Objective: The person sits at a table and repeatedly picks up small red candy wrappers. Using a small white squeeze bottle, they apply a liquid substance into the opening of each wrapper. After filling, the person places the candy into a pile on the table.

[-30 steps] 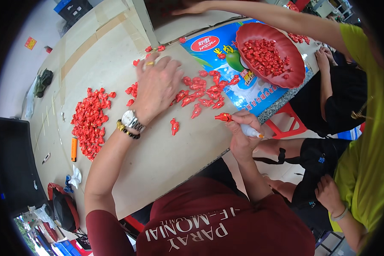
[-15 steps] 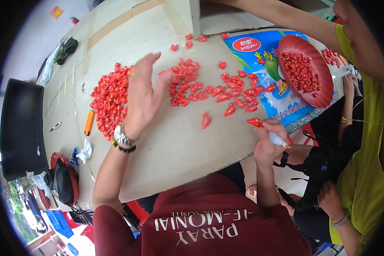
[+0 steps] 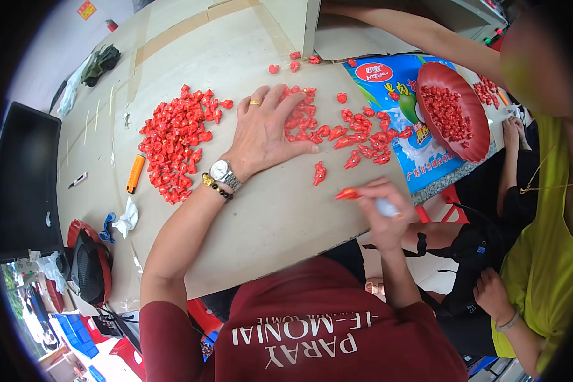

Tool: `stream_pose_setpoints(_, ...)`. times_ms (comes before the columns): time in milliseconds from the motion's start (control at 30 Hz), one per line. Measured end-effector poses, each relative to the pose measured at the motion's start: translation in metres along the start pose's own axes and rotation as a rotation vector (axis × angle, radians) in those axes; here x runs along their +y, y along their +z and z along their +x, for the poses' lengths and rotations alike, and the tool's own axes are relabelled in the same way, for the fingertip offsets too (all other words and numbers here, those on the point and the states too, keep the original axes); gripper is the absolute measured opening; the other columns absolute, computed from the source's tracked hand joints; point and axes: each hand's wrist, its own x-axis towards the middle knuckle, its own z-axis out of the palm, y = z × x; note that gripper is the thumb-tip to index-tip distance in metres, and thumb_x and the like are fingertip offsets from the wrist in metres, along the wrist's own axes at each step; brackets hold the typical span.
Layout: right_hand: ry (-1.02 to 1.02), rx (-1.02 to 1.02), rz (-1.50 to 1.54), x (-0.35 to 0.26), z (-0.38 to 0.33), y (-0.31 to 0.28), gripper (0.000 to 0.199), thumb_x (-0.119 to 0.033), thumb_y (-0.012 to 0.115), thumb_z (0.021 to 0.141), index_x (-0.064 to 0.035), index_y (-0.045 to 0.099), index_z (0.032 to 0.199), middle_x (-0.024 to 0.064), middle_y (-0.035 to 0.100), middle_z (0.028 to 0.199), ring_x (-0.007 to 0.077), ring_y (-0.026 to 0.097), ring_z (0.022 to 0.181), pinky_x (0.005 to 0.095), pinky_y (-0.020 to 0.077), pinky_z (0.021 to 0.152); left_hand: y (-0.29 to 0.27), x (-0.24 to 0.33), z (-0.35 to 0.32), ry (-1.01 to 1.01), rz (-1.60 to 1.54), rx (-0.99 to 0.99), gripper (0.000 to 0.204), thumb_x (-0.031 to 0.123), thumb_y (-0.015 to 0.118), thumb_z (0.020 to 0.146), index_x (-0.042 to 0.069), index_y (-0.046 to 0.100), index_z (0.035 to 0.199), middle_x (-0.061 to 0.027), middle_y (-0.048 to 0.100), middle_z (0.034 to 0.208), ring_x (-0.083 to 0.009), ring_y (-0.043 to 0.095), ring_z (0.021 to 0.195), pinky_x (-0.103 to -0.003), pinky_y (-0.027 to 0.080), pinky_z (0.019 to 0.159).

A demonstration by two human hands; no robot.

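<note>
At table [image 3: 261, 223] — left fingers [image 3: 270, 102] apart | right fingers [image 3: 381, 190] pinching red piece [image 3: 347, 193] | blue sheet [image 3: 420, 156] — lettered

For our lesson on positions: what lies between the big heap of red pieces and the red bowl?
The head view shows the left hand, then scattered red pieces and part of the blue sheet between the heap and the red bowl.

Near edge passable, middle blocked

Open lane along near edge of tabletop [image 3: 280, 229], left forearm [image 3: 184, 239] to right hand [image 3: 383, 207], which hangs at its right end. Middle: left hand [image 3: 265, 130], thumb out, plus scattered red pieces [image 3: 363, 137]. Left part: heaped red pieces [image 3: 173, 143], orange utility knife [image 3: 135, 173]. Right edge: red bowl [image 3: 477, 121]. Far edge: upright panel [image 3: 311, 32], co-worker's arm [image 3: 420, 36].
</note>
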Motion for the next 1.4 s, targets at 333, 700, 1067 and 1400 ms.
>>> stream_pose_setpoints(333, -0.051, -0.399, -0.284, -0.021, 0.006, 0.061, 0.02, 0.008, 0.062, 0.068, -0.0031, 0.065, 0.085, 0.0112, 0.064, 0.078, 0.0272, 0.063, 0.073, 0.0361, 0.0493, 0.063, -0.004, -0.001, 0.016, 0.166, 0.017, -0.044, 0.033, 0.041, 0.067, 0.079, 0.019, 0.067, 0.105, -0.0081, 0.056, 0.107, -0.0288, 0.049, 0.102, -0.044, 0.037, 0.08)
stream_pose_setpoints(700, 0.001, -0.102, -0.179, -0.019, 0.015, 0.028, 0.018, 0.003, 0.067, 0.074, -0.0018, 0.068, 0.091, 0.0098, 0.064, 0.079, 0.02, 0.063, 0.071, 0.0297, 0.0492, 0.066, 0.011, -0.013, 0.027, 0.051, 0.074, 0.117, 0.022, 0.015, 0.065, 0.075, 0.016, 0.066, 0.097, -0.0091, 0.057, 0.083, -0.0309, 0.054, 0.083, -0.041, 0.05, 0.06)
stream_pose_setpoints(1067, 0.137, -0.111, 0.126, 0.0, 0.016, 0.006, 0.024, 0.003, 0.062, 0.081, -0.0034, 0.056, 0.102, 0.0041, 0.058, 0.097, 0.0084, 0.052, 0.085, 0.0229, 0.0426, 0.075, 0.009, -0.019, 0.026, -0.031, -0.08, 0.24, 0.02, -0.001, 0.062, 0.072, 0.011, 0.069, 0.087, -0.0067, 0.06, 0.081, -0.0245, 0.06, 0.074, -0.037, 0.05, 0.061)
stream_pose_setpoints(1400, 0.097, -0.28, 0.026, 0.004, 0.005, 0.017, 0.033, -0.003, 0.061, 0.085, -0.0046, 0.045, 0.113, 0.0125, 0.056, 0.12, 0.0187, 0.053, 0.111, 0.0326, 0.0419, 0.093, 0.012, -0.025, 0.027, -0.125, -0.281, 0.377, 0.014, 0.0, 0.061, 0.071, 0.008, 0.069, 0.079, -0.0095, 0.062, 0.074, -0.0236, 0.06, 0.065, -0.034, 0.049, 0.058)
